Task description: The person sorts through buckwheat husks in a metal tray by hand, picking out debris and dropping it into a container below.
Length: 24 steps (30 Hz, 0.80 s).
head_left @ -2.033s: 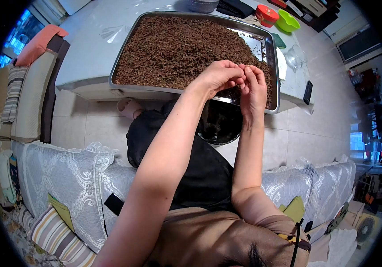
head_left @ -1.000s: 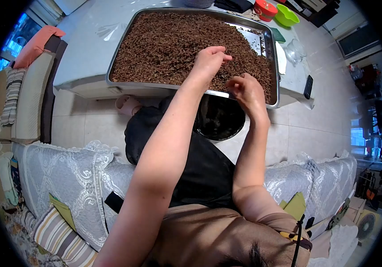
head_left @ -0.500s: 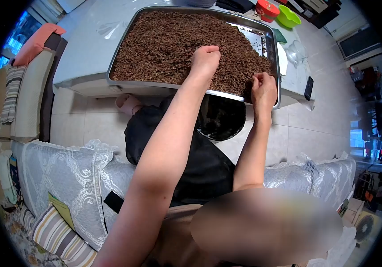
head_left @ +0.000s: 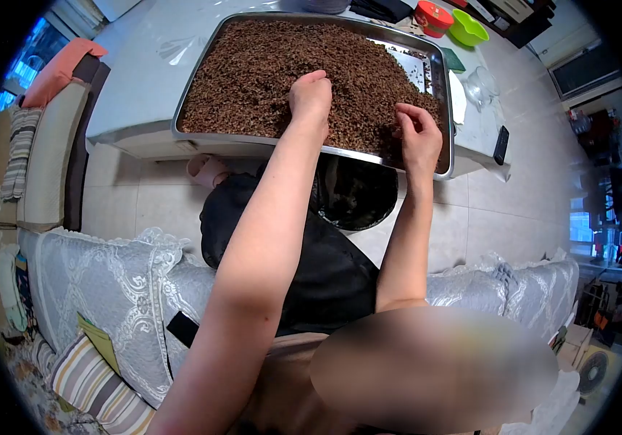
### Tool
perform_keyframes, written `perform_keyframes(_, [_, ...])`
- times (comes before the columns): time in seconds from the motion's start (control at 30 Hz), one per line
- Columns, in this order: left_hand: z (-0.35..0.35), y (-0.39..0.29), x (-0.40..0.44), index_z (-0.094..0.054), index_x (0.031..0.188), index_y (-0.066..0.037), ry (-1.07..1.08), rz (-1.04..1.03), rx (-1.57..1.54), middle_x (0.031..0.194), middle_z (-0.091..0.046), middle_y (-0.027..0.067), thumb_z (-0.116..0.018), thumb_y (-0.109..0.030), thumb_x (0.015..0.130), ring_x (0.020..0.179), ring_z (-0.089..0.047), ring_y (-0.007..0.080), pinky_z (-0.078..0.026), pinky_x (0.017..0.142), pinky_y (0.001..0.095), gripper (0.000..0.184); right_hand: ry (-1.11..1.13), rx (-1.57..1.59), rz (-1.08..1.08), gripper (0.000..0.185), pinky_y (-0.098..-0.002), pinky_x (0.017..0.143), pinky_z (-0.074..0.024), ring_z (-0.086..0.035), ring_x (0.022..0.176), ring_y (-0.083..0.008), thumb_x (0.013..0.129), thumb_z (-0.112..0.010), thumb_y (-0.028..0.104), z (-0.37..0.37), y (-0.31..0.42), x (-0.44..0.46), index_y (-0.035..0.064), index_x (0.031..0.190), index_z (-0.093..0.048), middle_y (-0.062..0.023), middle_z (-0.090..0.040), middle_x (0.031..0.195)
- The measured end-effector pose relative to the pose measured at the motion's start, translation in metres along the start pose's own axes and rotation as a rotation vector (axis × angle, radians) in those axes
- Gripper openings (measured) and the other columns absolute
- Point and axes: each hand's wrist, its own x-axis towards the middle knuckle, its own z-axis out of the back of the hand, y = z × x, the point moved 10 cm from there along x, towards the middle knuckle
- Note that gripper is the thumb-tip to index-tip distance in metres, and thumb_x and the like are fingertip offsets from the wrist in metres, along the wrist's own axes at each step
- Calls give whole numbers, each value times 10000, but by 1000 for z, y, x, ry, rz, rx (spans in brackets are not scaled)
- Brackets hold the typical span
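A large metal tray (head_left: 253, 139) holds a broad heap of small, dry brown bits (head_left: 253, 72), whose kind I cannot make out. My left hand (head_left: 311, 100) is over the middle of the heap, its fingers curled together; whatever they hold, if anything, is hidden. Near the tray's right front corner is my right hand (head_left: 421, 136), low over the bits, with its thumb and fingers curved and a gap between them. Nothing clear shows in that gap. A bare strip of tray bottom (head_left: 414, 67) shows at the back right.
The tray stands on a white table (head_left: 133, 94). Behind and right are a red round box (head_left: 434, 19), a green bowl (head_left: 468, 29), a clear glass dish (head_left: 480, 88) and a black remote (head_left: 501, 145). A black-lined bin (head_left: 358, 196) stands below the tray's front edge.
My left hand has moved left across the heap, still closed. My right hand has shifted slightly left and up, and its fingers have parted.
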Motion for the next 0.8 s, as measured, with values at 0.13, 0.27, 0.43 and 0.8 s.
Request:
perform_keyframes(0.13, [-3, -7, -6, -647, 1164, -12, -9, -12, -27, 1112, -659, 131, -533, -37, 832, 1006, -625, 208, -486, 862, 309, 353, -89, -317, 124, 170, -310, 720, -526, -661, 807, -210, 862, -648, 68, 11, 14, -4, 97, 1010, -726, -81, -671, 964])
perform_keyframes(0.27, [-10, -1, -1, -639, 1144, -9, 1, -22, -51, 1086, -649, 122, -537, -37, 835, 940, -606, 180, -479, 802, 312, 327, -86, -500, 336, 182, -355, 825, -501, -627, 898, -269, 843, -649, 95, -19, 27, 9, 145, 994, -739, -66, -672, 1014])
perform_keyframes(0.43, [-7, -2, -8, -656, 1151, -41, 36, 38, -117, 1048, -654, 40, -555, -76, 862, 941, -567, 133, -419, 785, 277, 308, 25, -773, 478, 243, -408, 872, -478, -577, 1023, -293, 799, -642, 75, -79, 27, 17, 174, 997, -745, -41, -670, 1115])
perform_keyframes(0.8, [-24, -6, -10, -643, 1180, -33, 197, 47, -92, 1038, -680, 19, -550, -78, 903, 865, -606, 80, -443, 695, 220, 295, 17, 229, -88, 155, -268, 690, -508, -639, 847, -130, 885, -685, 111, -27, -16, 16, 23, 1009, -657, -52, -687, 926])
